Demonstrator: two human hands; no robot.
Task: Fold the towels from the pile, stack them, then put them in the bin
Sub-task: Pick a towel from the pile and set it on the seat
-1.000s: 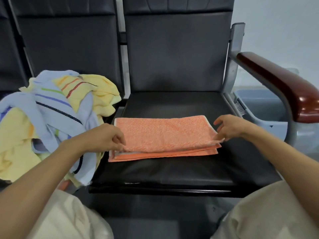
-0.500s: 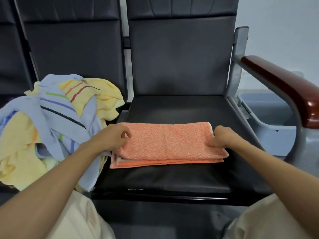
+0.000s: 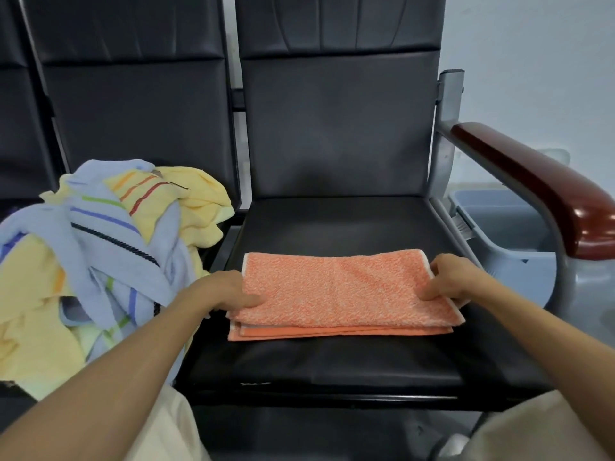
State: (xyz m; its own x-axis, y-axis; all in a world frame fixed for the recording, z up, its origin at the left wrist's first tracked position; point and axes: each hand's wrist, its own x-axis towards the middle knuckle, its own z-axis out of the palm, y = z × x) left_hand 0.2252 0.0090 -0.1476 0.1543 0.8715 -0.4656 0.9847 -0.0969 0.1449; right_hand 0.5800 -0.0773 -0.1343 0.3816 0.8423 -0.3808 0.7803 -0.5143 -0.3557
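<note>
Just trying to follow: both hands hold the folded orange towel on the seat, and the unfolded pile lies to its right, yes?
No: the head view shows the pile left of the orange towel. The left hand and right hand do hold it, folded, on the seat.

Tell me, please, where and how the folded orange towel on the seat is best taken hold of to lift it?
By its two short ends, from left and right, where the left hand and right hand now grip. The orange towel lies flat and long, loose layers showing along its near edge, so reaching under the whole stack, thumbs on top, should keep the fold.
</note>
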